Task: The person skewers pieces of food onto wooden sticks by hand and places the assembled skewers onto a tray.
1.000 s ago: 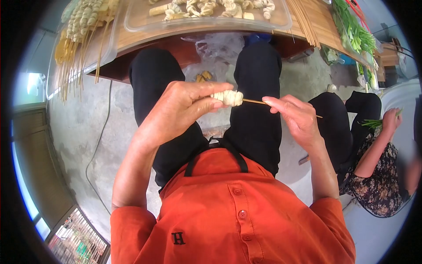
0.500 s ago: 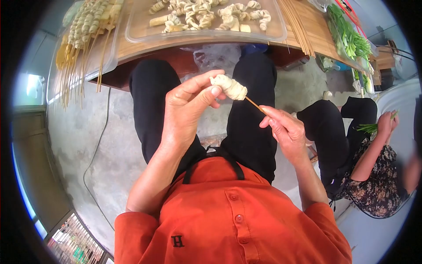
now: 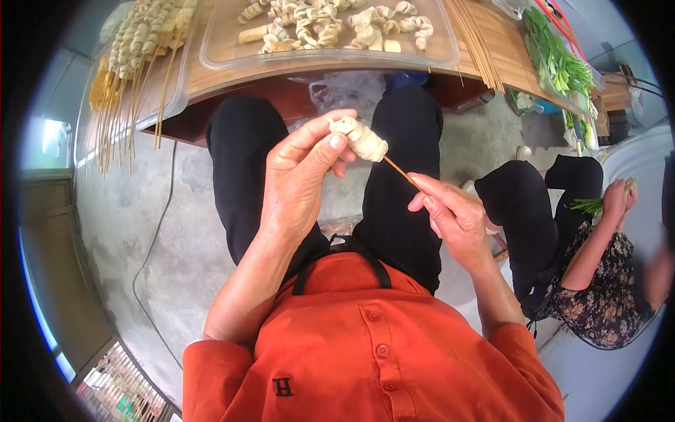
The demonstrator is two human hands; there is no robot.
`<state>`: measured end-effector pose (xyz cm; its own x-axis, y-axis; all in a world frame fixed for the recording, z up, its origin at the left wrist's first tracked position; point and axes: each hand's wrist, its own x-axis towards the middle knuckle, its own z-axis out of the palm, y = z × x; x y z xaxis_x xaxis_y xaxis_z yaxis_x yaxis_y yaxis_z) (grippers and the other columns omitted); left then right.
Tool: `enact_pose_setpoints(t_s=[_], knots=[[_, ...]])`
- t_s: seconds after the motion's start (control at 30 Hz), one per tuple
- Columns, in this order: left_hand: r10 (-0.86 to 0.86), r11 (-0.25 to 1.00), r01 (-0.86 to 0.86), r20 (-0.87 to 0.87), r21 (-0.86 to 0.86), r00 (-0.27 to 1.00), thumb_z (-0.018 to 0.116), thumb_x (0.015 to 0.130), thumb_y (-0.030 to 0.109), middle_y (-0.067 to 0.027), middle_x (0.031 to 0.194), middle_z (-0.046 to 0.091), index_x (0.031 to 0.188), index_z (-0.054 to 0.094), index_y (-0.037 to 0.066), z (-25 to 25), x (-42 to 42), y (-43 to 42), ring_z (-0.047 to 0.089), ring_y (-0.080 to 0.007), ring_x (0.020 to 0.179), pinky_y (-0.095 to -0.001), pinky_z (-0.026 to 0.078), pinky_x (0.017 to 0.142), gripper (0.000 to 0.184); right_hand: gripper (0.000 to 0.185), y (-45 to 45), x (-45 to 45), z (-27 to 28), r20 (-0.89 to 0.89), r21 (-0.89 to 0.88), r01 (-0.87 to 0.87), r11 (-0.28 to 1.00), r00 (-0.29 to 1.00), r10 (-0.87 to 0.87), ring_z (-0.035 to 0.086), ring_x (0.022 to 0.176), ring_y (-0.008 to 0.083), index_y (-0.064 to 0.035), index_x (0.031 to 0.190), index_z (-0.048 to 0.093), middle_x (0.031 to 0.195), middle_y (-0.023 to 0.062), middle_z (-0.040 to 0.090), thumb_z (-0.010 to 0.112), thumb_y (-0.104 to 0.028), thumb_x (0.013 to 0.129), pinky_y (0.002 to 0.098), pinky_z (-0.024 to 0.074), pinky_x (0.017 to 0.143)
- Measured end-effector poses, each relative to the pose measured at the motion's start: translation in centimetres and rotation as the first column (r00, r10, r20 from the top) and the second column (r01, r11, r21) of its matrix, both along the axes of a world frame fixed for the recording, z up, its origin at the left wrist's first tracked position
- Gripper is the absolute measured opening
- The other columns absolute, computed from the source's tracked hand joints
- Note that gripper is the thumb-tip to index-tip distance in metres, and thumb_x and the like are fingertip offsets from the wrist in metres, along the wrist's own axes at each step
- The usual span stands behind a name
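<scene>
A pale, coiled piece of food [image 3: 365, 143] sits on the end of a thin wooden skewer [image 3: 399, 169], above the gap between my knees. The fingers and thumb of my left hand [image 3: 304, 158] pinch its upper left end. Lower right of it, my right hand [image 3: 450, 211] grips the skewer between thumb and fingers. The skewer slants down to the right from the food, and its far end is hidden by my right hand.
On the wooden table [image 3: 485, 21], a clear tray [image 3: 330, 58] holds knotted pale pieces. Filled skewers [image 3: 137, 42] lie at the left, bare skewers [image 3: 474, 42] and green vegetables [image 3: 559, 63] at the right. A seated co-worker [image 3: 598, 281] holds greens.
The food turned from nearly level to slanting, with its left end raised. My right hand moved lower and left, still on the skewer. My view shifted slightly, showing more of the table.
</scene>
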<state>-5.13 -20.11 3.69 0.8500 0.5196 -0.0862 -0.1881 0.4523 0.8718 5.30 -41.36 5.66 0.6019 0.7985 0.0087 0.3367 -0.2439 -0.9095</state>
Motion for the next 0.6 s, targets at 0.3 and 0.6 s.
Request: enact_pose_setpoints(t_s=[0.3, 0.6], knots=[[0.063, 0.998, -0.064, 0.053, 0.006, 0.997, 0.062, 0.095, 0.016, -0.0083, 0.109, 0.067, 0.119, 0.064, 0.0, -0.3, 0.2, 0.0, 0.059, -0.0105, 0.088, -0.0253, 0.047, 0.078, 0.029, 0.035, 0.2, -0.6, 0.6, -0.066, -0.018, -0.019, 1.0, 0.998, 0.018, 0.049, 0.059, 0.0073, -0.0061, 0.128, 0.061, 0.084, 0.0044, 0.064, 0.053, 0.001, 0.095, 0.0215, 0.0413, 0.053], [0.129, 0.975, -0.083, 0.226, -0.204, 0.966, 0.039, 0.104, 0.035, -0.0161, 0.115, 0.061, 0.137, 0.042, 0.001, -0.1, 1.5, -1.8, 0.062, -0.0277, 0.105, -0.041, 0.046, 0.096, 0.048, 0.034, 1.2, -2.4, 0.0, -0.313, 0.031, 0.009, 0.999, 0.95, 0.001, 0.047, 0.056, 0.0033, -0.0028, 0.131, 0.057, 0.085, 0.0021, 0.065, 0.05, -0.001, 0.097, 0.0185, 0.0402, 0.05]])
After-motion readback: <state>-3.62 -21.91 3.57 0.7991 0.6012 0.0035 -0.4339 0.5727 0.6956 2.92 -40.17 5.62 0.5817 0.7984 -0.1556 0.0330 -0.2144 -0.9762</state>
